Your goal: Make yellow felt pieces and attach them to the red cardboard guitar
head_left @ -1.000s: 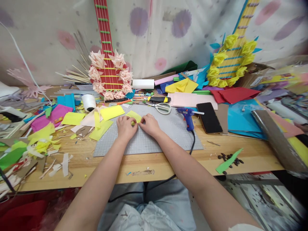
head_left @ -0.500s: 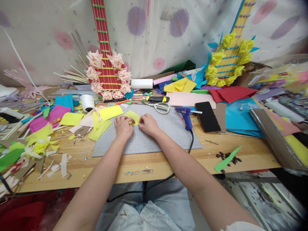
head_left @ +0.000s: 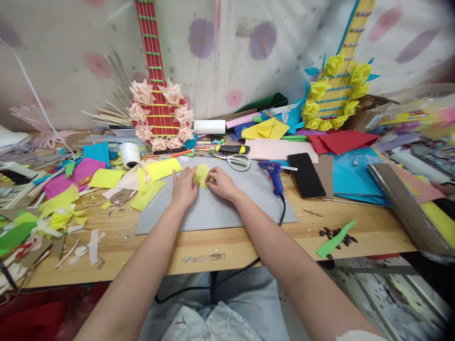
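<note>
Pressing down on a small yellow paper piece (head_left: 201, 174), both hands meet at the far middle of the grey cutting mat (head_left: 227, 208). The left hand (head_left: 185, 185) lies flat, fingers (head_left: 177, 173) stretched forward along the paper's left edge; the right hand (head_left: 222, 182) curls in from the other side, fingertips pinching the paper's right edge. So the sheet sits between the two hands, touching both, its top corner poking up past the knuckles.

By the look of it, this paper is feather-light, thin and soft, easy to crease and easy to tear, so the edges and corners are the places to take hold, with gentle pressure.

Just beside the right hand lie white-handled scissors (head_left: 239, 161) and a blue glue gun (head_left: 273, 173), with a black phone (head_left: 306, 174) beyond. Yellow sheets (head_left: 156, 174) lie near the left hand on the wooden tabletop (head_left: 249, 244).
</note>
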Motion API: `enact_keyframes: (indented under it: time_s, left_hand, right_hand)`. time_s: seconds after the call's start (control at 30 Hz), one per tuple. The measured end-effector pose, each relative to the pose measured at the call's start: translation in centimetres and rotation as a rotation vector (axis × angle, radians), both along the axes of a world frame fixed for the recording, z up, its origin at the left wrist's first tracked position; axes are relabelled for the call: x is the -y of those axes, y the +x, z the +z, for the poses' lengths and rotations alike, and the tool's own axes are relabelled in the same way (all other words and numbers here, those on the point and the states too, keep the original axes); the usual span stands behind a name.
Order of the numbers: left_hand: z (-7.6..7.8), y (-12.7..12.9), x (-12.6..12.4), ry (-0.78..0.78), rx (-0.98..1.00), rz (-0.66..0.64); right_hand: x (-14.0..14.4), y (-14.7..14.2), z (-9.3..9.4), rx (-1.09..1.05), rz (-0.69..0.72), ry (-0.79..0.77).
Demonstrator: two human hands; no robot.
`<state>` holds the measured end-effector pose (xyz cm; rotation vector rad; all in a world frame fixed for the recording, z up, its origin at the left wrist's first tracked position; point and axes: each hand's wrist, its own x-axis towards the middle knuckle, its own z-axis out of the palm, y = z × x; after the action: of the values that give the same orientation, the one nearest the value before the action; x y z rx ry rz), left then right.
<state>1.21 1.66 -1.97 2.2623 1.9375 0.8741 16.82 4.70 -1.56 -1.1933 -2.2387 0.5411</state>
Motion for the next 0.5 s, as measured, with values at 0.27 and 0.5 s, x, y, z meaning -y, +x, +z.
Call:
enact_keyframes:
  time_s: [0.27,0.5]
  left_hand:
    - [0.4,0.3,0.7,0.058,-0.066,-0.126]
    - [0.3,0.8,1.1,-0.028,-0.088,-0.095]
  right_hand:
    - [0.1,-0.1,-0.2,0.024,-0.057,-0.058]
    - [-0.6,0.1,-0.7,-0.085,-0.066,-0.144]
